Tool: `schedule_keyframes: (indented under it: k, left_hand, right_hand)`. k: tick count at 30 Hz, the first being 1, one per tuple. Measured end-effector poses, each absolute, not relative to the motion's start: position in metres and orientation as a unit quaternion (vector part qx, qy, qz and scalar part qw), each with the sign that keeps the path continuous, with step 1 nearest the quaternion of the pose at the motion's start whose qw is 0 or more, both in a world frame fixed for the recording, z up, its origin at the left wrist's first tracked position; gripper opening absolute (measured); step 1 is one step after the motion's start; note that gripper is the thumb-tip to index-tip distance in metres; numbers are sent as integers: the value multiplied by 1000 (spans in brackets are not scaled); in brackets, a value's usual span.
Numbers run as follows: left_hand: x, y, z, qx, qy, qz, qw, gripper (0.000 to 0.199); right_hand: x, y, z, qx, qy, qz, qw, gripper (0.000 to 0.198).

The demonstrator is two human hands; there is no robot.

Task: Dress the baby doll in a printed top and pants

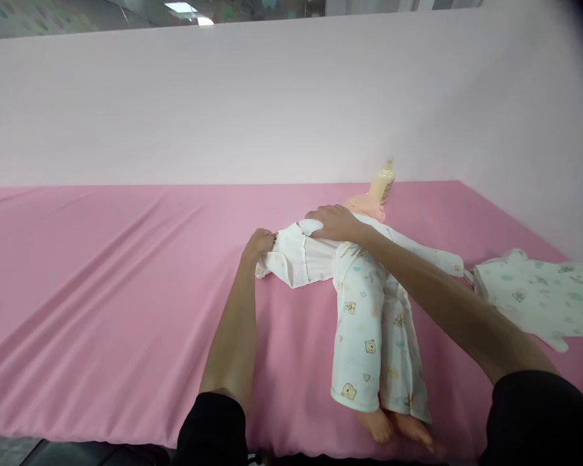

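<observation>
A baby doll (366,206) lies on its back with its bare feet toward me, partly covered by my right forearm. It has printed baby trousers (358,336) with bears and hearts over its legs. A white baby shirt (296,259) spreads to the left of its body, and a sleeve reaches out to the right. My left hand (259,246) is closed on the shirt's left end, its fingers pinching the cloth edge. Across the doll's upper body, my right hand (336,223) is closed on a fold of the same shirt near the chest.
A pale yellow pump bottle (381,184) stands behind the doll's head. Another printed baby garment (539,291) lies at the right. Pink cloth (126,310) with soft creases covers the table, and a white partition (223,110) rises behind it.
</observation>
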State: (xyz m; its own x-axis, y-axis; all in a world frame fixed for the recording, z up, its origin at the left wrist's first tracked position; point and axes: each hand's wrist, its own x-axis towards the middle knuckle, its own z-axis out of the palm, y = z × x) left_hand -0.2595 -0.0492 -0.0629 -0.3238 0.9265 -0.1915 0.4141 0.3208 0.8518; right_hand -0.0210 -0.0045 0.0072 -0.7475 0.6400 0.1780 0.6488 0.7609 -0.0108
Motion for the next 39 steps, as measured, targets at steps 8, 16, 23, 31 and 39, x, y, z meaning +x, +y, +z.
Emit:
schedule_keyframes:
  k: [8,16,23,31,39]
  left_hand:
    - [-244,-66,-31,482,584,359,545,61]
    - [-239,-74,-14,561,589,336,475,55]
    - [-236,-72,-16,559,614,340,441,52]
    - [-241,-67,-26,542,621,383,416,51]
    - [-259,-62,-53,493,617,407,458,56]
  right_hand:
    - [-22,-7,7,-355,-930,-10,92,37]
    - [-28,-11,8,-350,-932,-57,74,39]
    - [-48,-20,7,-303,-946,-90,71,34]
    - [-45,-21,6,-329,-937,-75,92,41]
    - [-45,-28,11,-328,-939,-81,61,28]
